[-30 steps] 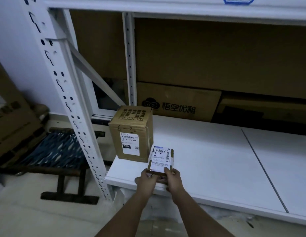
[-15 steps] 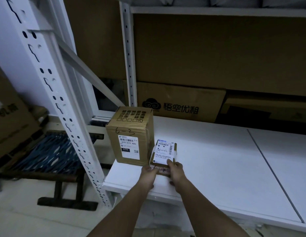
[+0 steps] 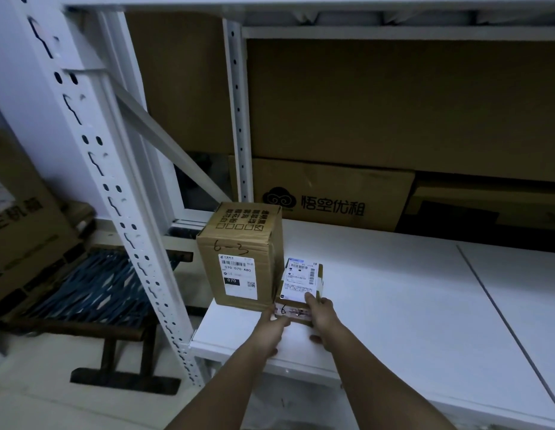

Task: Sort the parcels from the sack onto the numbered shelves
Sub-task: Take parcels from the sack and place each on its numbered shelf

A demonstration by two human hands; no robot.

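Observation:
A small brown parcel (image 3: 301,279) with a white label on top and a handwritten "6" on its near face lies on the white shelf board (image 3: 394,305). It sits close against the right side of a taller brown box (image 3: 239,259) marked "6-3". My left hand (image 3: 271,332) holds the parcel's near left corner. My right hand (image 3: 322,315) holds its near right end, with fingers over the label and the thumb low by the board. The sack is out of view.
A white perforated upright (image 3: 115,197) and a diagonal brace stand at the shelf's left end. Flat cardboard and a printed carton (image 3: 332,193) line the back. A dark stool (image 3: 93,290) and a large carton (image 3: 22,228) sit on the floor at left. Bare board stretches to the right.
Both hands have carried the small parcel forward from the shelf's front edge to a spot beside the tall box, where it now lies on the board.

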